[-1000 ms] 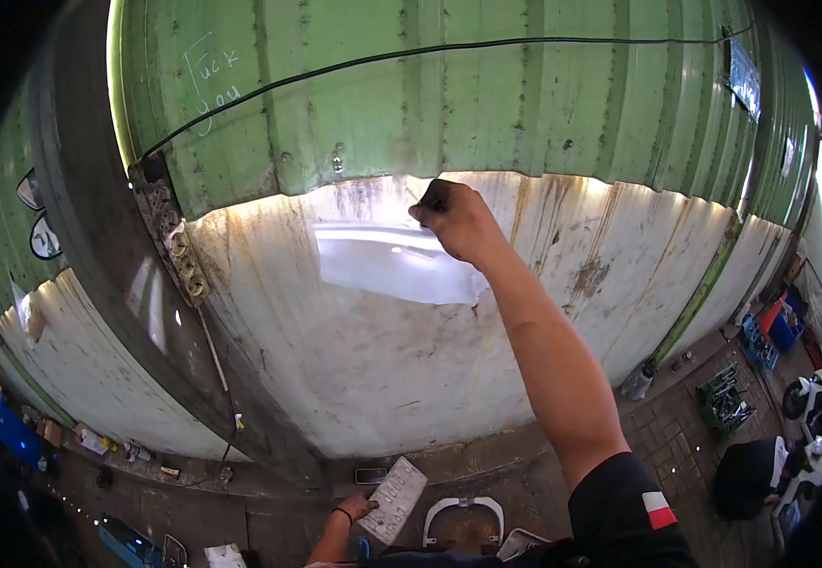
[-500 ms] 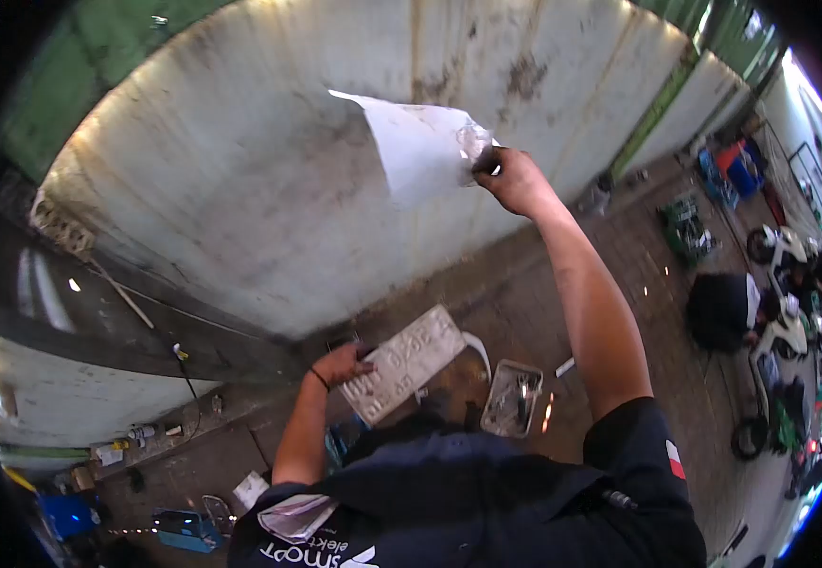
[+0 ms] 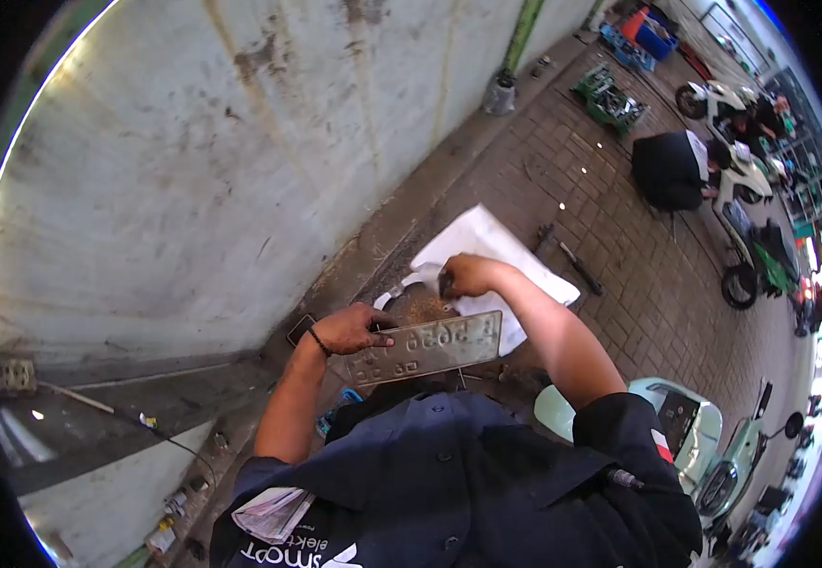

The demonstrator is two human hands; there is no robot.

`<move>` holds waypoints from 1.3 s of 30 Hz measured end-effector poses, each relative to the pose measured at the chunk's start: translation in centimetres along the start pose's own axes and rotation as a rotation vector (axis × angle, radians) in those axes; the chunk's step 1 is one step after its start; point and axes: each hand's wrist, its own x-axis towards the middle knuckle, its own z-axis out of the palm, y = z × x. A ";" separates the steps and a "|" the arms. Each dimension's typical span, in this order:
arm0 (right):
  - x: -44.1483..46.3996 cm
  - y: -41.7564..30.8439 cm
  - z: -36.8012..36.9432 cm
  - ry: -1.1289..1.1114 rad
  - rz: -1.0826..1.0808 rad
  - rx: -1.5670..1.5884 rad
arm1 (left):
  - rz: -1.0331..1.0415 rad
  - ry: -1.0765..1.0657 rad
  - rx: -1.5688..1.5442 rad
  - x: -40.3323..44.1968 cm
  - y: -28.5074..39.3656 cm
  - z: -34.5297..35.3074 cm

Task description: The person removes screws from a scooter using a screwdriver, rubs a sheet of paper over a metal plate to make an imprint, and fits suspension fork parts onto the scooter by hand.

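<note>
Fingers of the left hand (image 3: 352, 329) grip the embossed plate (image 3: 439, 347). Right hand (image 3: 470, 276): fingers closed on the white sheet (image 3: 496, 237).

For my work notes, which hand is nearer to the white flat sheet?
Right. The right hand is at the white sheet, overlapping it in view; the left hand is to its left, on the grey rectangular metal number plate.

Left hand (image 3: 352, 330) — number plate (image 3: 430, 348) — right hand (image 3: 470, 278), white sheet (image 3: 498, 252)
</note>
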 end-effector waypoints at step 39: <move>-22.1 3.7 5.5 0.742 -0.173 0.052 | 0.127 -0.331 -0.050 14.5 14.1 2.6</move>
